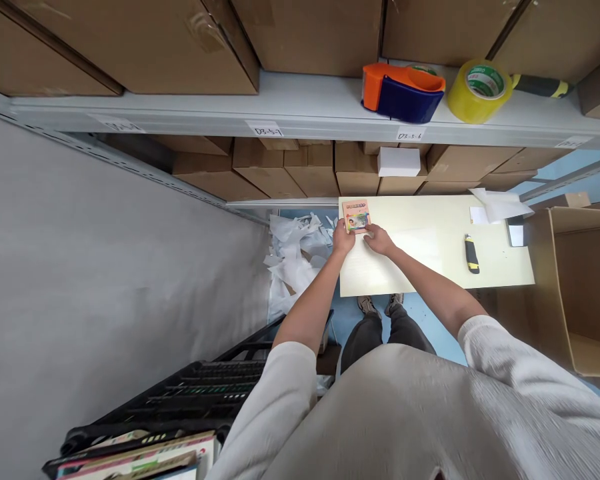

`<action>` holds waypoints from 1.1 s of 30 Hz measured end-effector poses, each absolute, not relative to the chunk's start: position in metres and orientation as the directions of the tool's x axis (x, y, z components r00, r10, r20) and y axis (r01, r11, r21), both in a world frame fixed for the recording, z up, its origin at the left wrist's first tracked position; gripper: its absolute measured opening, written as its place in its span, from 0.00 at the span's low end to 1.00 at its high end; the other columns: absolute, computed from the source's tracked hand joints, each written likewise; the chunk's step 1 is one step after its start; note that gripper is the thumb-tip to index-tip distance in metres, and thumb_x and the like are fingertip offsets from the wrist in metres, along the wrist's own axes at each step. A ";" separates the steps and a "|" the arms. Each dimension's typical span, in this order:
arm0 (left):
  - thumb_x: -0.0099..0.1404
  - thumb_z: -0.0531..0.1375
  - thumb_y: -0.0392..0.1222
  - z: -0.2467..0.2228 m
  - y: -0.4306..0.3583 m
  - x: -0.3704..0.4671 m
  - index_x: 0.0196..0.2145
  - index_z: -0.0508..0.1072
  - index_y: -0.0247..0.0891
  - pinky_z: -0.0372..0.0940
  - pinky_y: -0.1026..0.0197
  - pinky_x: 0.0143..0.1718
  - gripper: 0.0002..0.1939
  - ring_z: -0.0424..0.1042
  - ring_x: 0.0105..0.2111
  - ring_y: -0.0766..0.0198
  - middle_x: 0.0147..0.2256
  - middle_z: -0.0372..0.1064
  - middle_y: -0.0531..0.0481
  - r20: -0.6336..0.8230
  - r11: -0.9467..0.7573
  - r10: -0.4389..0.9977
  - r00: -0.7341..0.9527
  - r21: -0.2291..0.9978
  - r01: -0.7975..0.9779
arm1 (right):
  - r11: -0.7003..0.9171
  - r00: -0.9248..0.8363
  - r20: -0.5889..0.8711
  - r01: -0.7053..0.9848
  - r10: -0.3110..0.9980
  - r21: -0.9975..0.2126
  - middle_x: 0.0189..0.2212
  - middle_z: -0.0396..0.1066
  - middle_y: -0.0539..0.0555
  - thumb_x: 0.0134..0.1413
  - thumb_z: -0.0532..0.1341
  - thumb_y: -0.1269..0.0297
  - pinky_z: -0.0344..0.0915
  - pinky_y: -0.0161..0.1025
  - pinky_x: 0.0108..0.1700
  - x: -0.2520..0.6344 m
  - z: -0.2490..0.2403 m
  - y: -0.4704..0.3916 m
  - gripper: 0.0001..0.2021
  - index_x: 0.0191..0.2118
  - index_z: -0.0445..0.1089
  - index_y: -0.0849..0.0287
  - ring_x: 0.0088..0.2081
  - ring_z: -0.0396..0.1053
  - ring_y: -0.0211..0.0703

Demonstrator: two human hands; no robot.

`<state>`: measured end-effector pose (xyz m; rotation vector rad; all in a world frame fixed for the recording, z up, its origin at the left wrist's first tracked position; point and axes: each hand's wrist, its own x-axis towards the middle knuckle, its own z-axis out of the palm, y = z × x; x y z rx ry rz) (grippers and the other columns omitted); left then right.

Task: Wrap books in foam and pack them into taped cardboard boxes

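A small pink booklet (357, 215) with a coloured picture on its cover is held over the left end of the pale yellow board (410, 267). My left hand (343, 237) grips its lower left corner, thumb on the cover. At the lower right corner, my right hand (377, 239) pinches the edge between thumb and fingers. On the same board, farther right, lies a black and yellow utility knife (471, 254). White paper sheets (500, 205) and a dark flat item (517, 231) rest at the board's right end.
Above runs a grey shelf (320, 121) bearing cardboard boxes, an orange and blue tape dispenser (404, 92) and a yellow tape roll (480, 91). Crumpled white paper (295, 257) lies left of the board. A black crate (190, 393) with books stands lower left; an open carton (555, 287) stands right.
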<state>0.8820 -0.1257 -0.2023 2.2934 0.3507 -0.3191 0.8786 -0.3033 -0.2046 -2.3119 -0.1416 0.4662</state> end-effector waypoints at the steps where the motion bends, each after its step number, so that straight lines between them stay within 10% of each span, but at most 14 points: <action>1: 0.71 0.59 0.31 -0.202 -0.126 0.885 0.70 0.66 0.39 0.73 0.54 0.60 0.31 0.80 0.57 0.55 0.58 0.80 0.41 -0.371 -0.593 0.197 0.907 0.692 0.412 | -0.699 0.929 -0.291 -0.052 0.227 -0.713 0.64 0.76 0.60 0.62 0.61 0.63 0.65 0.57 0.73 0.879 -0.204 -0.304 0.28 0.67 0.75 0.57 0.66 0.72 0.60; 10: 0.67 0.58 0.25 -0.192 -0.130 0.887 0.57 0.71 0.40 0.74 0.55 0.54 0.23 0.81 0.48 0.56 0.44 0.81 0.47 -0.403 -0.331 0.323 0.856 0.799 0.501 | -0.487 0.957 -0.287 -0.234 0.037 -0.842 0.60 0.79 0.60 0.64 0.63 0.59 0.73 0.53 0.65 0.876 -0.195 -0.309 0.27 0.67 0.71 0.56 0.59 0.77 0.54; 17: 0.62 0.60 0.26 -0.184 -0.171 0.871 0.47 0.70 0.43 0.73 0.56 0.53 0.18 0.80 0.45 0.58 0.41 0.76 0.50 -0.346 -0.180 0.214 0.913 0.905 0.385 | -0.258 0.919 -0.385 -0.393 -0.085 -0.883 0.31 0.78 0.50 0.61 0.65 0.45 0.77 0.47 0.47 0.857 -0.186 -0.342 0.21 0.50 0.73 0.55 0.38 0.80 0.50; 23: 0.65 0.60 0.28 -0.178 -0.220 0.838 0.56 0.69 0.42 0.74 0.53 0.52 0.23 0.80 0.45 0.56 0.48 0.77 0.45 -0.399 -0.261 0.082 0.913 0.876 0.406 | -0.184 0.892 -0.426 -0.448 -0.150 -0.875 0.28 0.76 0.49 0.56 0.67 0.46 0.76 0.44 0.42 0.817 -0.181 -0.401 0.19 0.45 0.72 0.54 0.33 0.78 0.48; 33: 0.68 0.59 0.33 -0.177 -0.291 0.749 0.71 0.63 0.40 0.66 0.40 0.69 0.34 0.61 0.72 0.42 0.73 0.57 0.34 -0.217 -0.751 -0.104 0.971 0.657 0.067 | -0.319 0.858 -0.491 -0.513 -0.152 -0.797 0.30 0.81 0.50 0.58 0.63 0.58 0.75 0.41 0.45 0.764 -0.193 -0.462 0.12 0.45 0.77 0.57 0.35 0.81 0.47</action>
